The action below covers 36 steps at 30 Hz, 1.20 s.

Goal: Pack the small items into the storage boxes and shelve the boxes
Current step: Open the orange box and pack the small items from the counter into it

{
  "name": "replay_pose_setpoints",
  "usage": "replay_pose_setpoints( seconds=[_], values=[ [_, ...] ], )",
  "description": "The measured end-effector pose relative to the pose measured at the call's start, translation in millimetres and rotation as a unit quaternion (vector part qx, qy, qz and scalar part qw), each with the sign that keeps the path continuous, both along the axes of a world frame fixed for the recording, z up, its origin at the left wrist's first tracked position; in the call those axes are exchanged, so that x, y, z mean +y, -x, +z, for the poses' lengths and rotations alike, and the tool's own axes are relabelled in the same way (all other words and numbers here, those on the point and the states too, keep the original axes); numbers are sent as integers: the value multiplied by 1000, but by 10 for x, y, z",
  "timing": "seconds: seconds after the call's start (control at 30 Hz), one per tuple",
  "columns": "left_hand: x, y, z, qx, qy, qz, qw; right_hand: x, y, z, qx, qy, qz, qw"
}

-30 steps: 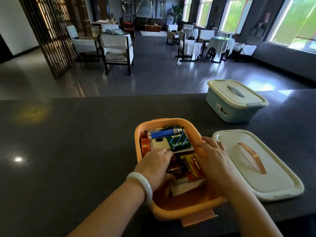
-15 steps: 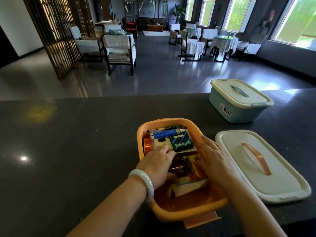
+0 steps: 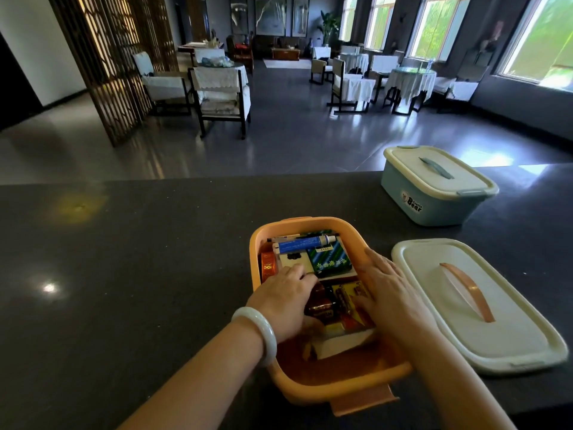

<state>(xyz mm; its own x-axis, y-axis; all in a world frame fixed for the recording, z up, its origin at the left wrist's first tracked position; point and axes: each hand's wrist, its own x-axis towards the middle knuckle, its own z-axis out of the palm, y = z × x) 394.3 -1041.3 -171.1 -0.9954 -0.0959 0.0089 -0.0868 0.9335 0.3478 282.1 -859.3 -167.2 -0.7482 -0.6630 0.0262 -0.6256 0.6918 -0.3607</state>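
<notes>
Dark counter carries three things: a blue box lidded, far right; a cream lid lying loose just right of the orange box, long axis running away from the viewer. Orange box is open and packed with small items. Lid is beside the right hand, so that's likely the one to fetch it. Both hands are inside the box: left hand has its fingers curled down onto the items, grip unclear; right lies flat, fingers straight, pressing the packets.
</notes>
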Motion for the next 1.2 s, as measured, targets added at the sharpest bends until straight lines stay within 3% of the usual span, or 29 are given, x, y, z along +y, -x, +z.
replay_pose_setpoints(
  seconds=[0.2, 0.3, 0.4, 0.6, 0.77, 1.2],
  values=[
    [-51, -102, 132, 68, -97, 33, 992, -36, -5, 27, 2, -2, -1, 1000],
    [-211, -237, 216, 126, -78, 75, 986, -183, -33, 118, 7, 4, -4, 1000],
    [-454, -431, 267, 131, -48, 126, 982, -527, -123, 236, 38, 3, 25, 999],
    [-1025, -1074, 235, 52, 46, 240, 968, -1489, -542, 382, 61, -13, 149, 987],
    [-1495, -1731, 144, -31, 114, 337, 934, -2294, -977, 403, 44, -64, 292, 953],
    [-2932, -3305, 51, -88, 110, 466, 873, -4168, -2345, 291, 5, -103, 438, 893]
  ],
)
